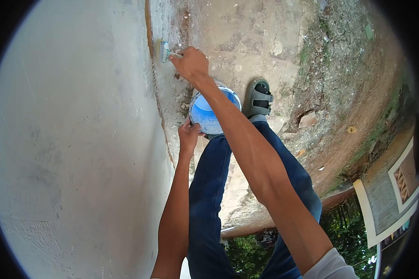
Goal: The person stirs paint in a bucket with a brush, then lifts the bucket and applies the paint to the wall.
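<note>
My right hand is closed on the handle of a paintbrush. The brush head is against or very close to the lower part of the pale wall, near a brown strip; contact is hard to tell. Below it, my left hand grips the rim of a blue bucket, thumb over the edge. White smears mark the bucket's rim, and pale liquid seems to lie inside. My right forearm crosses over the bucket and hides part of it.
A grey plastered wall fills the left side. My sandalled foot stands on the stained concrete floor beside the bucket. Rough, mossy ground lies to the right, with a building and greenery beyond.
</note>
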{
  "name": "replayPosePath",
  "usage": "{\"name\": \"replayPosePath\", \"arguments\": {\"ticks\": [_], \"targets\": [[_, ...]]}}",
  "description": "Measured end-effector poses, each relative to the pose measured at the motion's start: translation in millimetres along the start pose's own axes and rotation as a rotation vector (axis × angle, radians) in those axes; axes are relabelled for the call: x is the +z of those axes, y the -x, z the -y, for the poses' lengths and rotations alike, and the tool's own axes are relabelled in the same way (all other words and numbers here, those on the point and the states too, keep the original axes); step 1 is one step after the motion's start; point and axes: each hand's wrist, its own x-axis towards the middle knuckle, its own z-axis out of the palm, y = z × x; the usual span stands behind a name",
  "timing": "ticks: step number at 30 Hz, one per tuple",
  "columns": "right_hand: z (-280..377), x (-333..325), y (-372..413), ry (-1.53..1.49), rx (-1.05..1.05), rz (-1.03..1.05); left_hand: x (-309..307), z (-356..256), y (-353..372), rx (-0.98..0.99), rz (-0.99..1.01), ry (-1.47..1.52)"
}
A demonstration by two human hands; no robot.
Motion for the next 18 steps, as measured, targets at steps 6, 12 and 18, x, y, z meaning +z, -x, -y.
{"name": "replayPosePath", "arguments": {"ticks": [6,12,18], "targets": [[23.3,-1.6,-5.1,0.054,-0.173,0.047,-2.2,-2.7,-4.4,0.016,-0.015,-0.002],[12.4,-17.6,-17.3,0.028,-0.014,-0.014,2.3,-8.6,-5.3,-0.001,-0.012,0.003],[18.6,-11.6,-15.8,0.049,-0.183,0.054,5.1,-8.0,-4.8,0.005,-0.021,-0.016]]}}
